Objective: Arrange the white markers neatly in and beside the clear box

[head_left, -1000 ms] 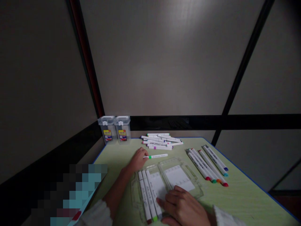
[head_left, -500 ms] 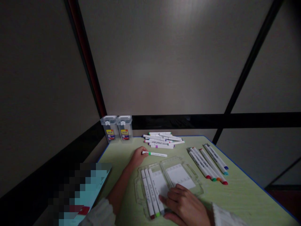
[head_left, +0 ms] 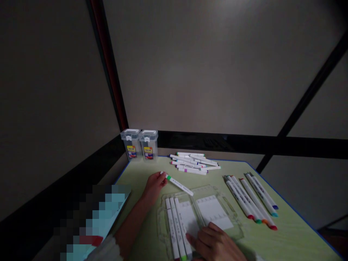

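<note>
My left hand (head_left: 155, 185) pinches a white marker with a green band (head_left: 179, 185) by one end; the marker slants down toward the case. A clear plastic case (head_left: 160, 212) lies opened flat, with white paper (head_left: 214, 210) showing in both halves. Its left half has three white markers (head_left: 175, 228) side by side. My right hand (head_left: 214, 242) rests low over the case, fingers bent and somewhat apart, holding nothing visible. One finger reaches beside the rightmost of the three markers; whether it touches is unclear.
A loose pile of white markers (head_left: 193, 161) lies at the back of the table. Several thicker markers with coloured ends (head_left: 250, 199) lie on the right. Two lidded clear boxes (head_left: 148, 145) stand at the back left. A partly pixelated blue-green item (head_left: 106, 210) is at left.
My left hand has drawn the green-banded marker toward me and tilted its far end down to the case. My right hand stays over the case. The view has shifted slightly.
</note>
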The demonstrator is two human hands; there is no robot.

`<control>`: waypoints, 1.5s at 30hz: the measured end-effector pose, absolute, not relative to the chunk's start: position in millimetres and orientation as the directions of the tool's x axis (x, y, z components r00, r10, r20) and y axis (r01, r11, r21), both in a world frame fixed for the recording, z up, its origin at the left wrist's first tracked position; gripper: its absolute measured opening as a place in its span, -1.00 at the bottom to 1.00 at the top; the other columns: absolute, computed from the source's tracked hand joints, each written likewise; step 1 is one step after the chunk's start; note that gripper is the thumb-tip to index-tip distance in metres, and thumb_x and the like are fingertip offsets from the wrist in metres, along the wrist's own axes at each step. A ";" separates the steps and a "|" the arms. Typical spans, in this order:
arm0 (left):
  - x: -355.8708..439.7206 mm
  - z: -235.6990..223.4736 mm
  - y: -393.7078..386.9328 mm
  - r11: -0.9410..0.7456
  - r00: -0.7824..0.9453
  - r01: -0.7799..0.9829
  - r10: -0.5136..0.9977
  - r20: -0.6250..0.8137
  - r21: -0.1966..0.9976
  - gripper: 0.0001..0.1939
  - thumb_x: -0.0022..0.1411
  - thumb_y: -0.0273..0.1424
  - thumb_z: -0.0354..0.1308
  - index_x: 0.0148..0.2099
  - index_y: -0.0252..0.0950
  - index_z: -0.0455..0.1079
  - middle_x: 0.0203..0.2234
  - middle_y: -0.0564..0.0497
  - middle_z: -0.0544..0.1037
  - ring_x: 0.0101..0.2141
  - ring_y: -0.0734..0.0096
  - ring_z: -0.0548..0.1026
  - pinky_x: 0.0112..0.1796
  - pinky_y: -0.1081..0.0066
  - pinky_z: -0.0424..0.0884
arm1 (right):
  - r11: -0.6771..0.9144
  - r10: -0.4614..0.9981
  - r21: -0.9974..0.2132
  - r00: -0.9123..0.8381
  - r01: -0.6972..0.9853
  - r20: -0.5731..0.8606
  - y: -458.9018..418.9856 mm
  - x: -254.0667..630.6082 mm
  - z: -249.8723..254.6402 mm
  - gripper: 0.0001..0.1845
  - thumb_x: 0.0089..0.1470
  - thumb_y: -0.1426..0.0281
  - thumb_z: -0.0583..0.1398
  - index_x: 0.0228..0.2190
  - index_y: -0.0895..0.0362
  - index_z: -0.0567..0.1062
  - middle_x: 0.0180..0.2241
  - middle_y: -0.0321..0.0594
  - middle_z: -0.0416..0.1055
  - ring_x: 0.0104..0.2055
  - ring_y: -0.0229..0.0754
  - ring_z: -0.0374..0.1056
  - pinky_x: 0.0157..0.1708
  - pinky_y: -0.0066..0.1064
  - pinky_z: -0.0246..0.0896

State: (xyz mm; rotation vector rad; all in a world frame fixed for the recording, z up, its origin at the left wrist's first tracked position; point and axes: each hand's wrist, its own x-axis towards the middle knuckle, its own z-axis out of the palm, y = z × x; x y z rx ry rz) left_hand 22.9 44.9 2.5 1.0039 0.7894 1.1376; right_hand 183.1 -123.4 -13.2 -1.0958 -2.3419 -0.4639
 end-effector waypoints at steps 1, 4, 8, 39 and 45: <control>21.6 1.8 43.9 0.123 0.246 -0.382 0.969 -0.027 0.916 -0.69 -0.25 -0.25 0.27 -0.56 -0.39 0.31 -0.67 0.13 0.32 -0.60 0.66 0.24 -0.53 0.59 0.16 | 0.621 0.604 0.100 -0.556 0.778 0.571 -123.1 183.3 -12.1 -0.42 0.18 0.14 -0.32 -0.30 0.12 0.38 -0.63 -0.37 0.34 -0.57 -0.29 0.27 -0.46 -0.39 0.01; 19.7 1.2 41.9 0.154 0.241 -0.415 0.969 -0.055 0.897 -0.68 -0.27 -0.26 0.29 -0.55 -0.41 0.32 -0.67 0.12 0.33 -0.61 0.67 0.24 -0.55 0.60 0.15 | 0.633 0.589 0.126 -0.581 0.764 0.561 -121.9 183.5 -7.8 -0.47 0.22 0.24 -0.30 -0.32 0.13 0.39 -0.66 -0.37 0.32 -0.61 -0.31 0.25 -0.51 -0.41 0.00; 21.8 3.0 36.9 0.169 0.254 -0.389 0.965 -0.071 0.905 -0.66 -0.24 -0.21 0.27 -0.57 -0.41 0.32 -0.72 0.13 0.30 -0.65 0.67 0.21 -0.59 0.58 0.11 | 0.630 0.579 0.141 -0.582 0.764 0.571 -120.1 182.6 -3.7 -0.51 0.24 0.44 -0.28 -0.35 0.12 0.40 -0.69 -0.38 0.30 -0.64 -0.33 0.23 -0.54 -0.43 -0.01; 28.9 10.1 22.4 0.173 0.475 -0.119 0.875 -0.097 0.978 -0.62 -0.17 -0.13 0.19 -0.58 -0.41 0.32 -0.74 0.06 0.37 -0.68 0.57 0.31 -0.60 0.52 0.24 | 0.570 0.671 -0.293 -0.229 0.767 0.705 -127.3 183.7 4.8 -0.67 0.15 0.39 0.00 -0.58 0.16 0.40 -0.64 -0.31 0.22 -0.54 -0.28 0.17 -0.45 -0.41 0.07; 31.6 15.0 16.7 0.174 0.506 -0.082 0.856 -0.109 0.981 -0.62 -0.16 -0.13 0.19 -0.60 -0.40 0.33 -0.75 0.05 0.38 -0.69 0.55 0.32 -0.62 0.52 0.23 | 0.569 0.697 -0.337 -0.222 0.750 0.682 -129.4 181.5 5.2 -0.67 0.14 0.36 0.02 -0.59 0.15 0.40 -0.64 -0.30 0.23 -0.53 -0.27 0.17 -0.46 -0.41 0.06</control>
